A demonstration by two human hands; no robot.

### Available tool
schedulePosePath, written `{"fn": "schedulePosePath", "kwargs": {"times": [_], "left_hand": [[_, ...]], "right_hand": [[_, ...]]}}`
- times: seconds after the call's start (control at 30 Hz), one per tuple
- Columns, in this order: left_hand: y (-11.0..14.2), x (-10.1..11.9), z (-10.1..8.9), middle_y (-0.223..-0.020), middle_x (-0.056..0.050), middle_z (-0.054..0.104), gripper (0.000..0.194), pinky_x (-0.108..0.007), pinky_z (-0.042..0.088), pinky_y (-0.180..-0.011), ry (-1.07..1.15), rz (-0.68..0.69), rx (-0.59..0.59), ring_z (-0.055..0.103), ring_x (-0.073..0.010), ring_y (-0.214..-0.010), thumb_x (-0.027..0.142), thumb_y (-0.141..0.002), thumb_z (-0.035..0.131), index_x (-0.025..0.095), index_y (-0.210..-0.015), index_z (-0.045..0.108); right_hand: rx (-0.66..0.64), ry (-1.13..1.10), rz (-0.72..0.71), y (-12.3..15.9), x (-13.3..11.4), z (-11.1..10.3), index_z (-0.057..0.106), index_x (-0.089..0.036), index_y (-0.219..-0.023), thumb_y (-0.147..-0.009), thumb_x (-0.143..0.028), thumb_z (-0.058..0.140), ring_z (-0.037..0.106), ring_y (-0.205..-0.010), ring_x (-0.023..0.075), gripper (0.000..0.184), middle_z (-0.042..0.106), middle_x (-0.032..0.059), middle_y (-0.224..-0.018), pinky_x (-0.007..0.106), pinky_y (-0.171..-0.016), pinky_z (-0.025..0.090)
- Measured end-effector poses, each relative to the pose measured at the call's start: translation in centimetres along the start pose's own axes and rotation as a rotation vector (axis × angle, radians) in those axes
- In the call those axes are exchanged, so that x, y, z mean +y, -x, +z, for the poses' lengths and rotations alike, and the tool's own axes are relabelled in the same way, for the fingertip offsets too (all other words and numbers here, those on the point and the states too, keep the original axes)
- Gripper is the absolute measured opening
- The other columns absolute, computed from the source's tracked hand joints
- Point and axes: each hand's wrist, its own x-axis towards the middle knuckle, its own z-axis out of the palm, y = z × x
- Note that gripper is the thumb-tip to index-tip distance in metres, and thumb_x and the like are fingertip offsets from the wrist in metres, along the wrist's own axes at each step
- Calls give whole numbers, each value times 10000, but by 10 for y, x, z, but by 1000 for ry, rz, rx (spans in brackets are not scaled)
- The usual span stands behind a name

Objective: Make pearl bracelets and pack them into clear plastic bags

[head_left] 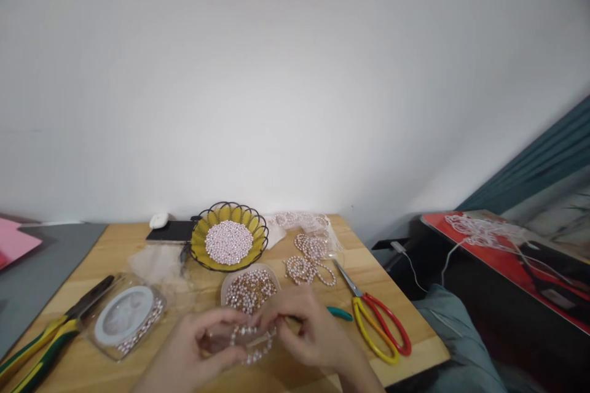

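A small loop of pearly beads (258, 356) hangs between my two hands, low in the middle. My left hand (198, 344) pinches it from the left, thumb and fingers curled. From the right, my right hand (311, 328) closes its fingers on the upper part of the loop; motion blurs the fingertips. Just beyond my hands stands a small tub (224, 290) of pink and gold beads, its near side covered by them. A teal handle (340, 313) sticks out behind my right hand; the rest of that tool is hidden.
Red-and-yellow-handled scissors (380, 331) lie at the right. Behind the tub are a yellow wire basket (199, 244) of pink beads and coiled bead strands (304, 267). At left lie a clear case (113, 353), green-and-yellow pliers (58, 338) and a black phone-like slab (168, 232).
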Motion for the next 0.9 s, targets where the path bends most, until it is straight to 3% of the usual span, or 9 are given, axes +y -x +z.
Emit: {"fn": "schedulePosePath", "kwargs": {"times": [0.17,0.33,0.47,0.5,0.6,0.63,0.7,0.77,0.9], "left_hand": [[-6,6,6,-869,-38,846,216,-298,612,-750,-5,-6,53,782,-254,-823,447,-853,732,291,-950,845],[9,-4,3,-862,-73,846,351,-305,606,-713,65,-69,31,782,-251,-769,562,-833,730,245,-933,846],[26,-15,-30,-870,-84,846,509,-298,609,-678,-27,-193,91,789,-259,-784,677,-840,629,220,-914,840],[29,-17,-44,-854,-78,845,526,-297,607,-659,-138,-198,185,786,-260,-765,690,-833,604,222,-895,837],[27,-24,-90,-853,-88,834,617,-353,598,-723,-545,-181,685,768,-293,-809,687,-850,415,215,-903,809],[22,-26,-102,-894,-107,831,599,-385,587,-745,-589,-202,743,761,-316,-834,654,-851,414,202,-947,796],[8,-31,-117,-936,-149,809,529,-446,549,-816,-687,-216,809,733,-361,-880,606,-806,499,177,-952,773],[-7,-36,-121,-847,-169,774,453,-487,515,-841,-760,-209,817,704,-396,-872,574,-746,575,172,-850,757],[-23,-38,-116,-707,-108,727,244,-433,504,-777,-772,-164,764,684,-333,-756,425,-748,563,228,-639,655]], "right_hand": [[117,-316,244,2,23,25,693,-260,-1250,-851,-242,739,778,-828,221,402,823,66,-926,307,-711,589],[-35,-427,411,-3,39,41,848,-227,-858,-811,-474,799,789,-792,253,256,835,87,-844,333,-724,603],[-68,-247,396,-14,38,-8,855,-232,-929,-854,-514,743,793,-793,271,312,840,93,-882,379,-751,631],[20,-107,335,-20,43,-28,852,-248,-941,-891,-492,708,790,-848,276,287,840,88,-922,395,-795,629],[498,324,103,-39,78,-81,805,-251,-1078,-956,-424,592,738,-1090,312,301,802,108,-1139,494,-981,570],[594,458,69,-45,94,-92,775,-229,-1141,-978,-389,532,706,-1163,316,334,772,131,-1213,526,-1043,525],[423,678,113,-54,128,-99,733,-190,-1208,-969,-267,429,629,-1292,321,395,710,174,-1325,602,-1137,408],[284,701,168,-57,154,-92,744,-186,-1177,-873,-193,505,617,-1299,378,387,704,198,-1325,706,-1105,377],[169,696,171,-49,159,-62,629,-185,-1357,-852,-151,501,534,-1386,382,522,617,198,-1444,731,-1099,371]]}}
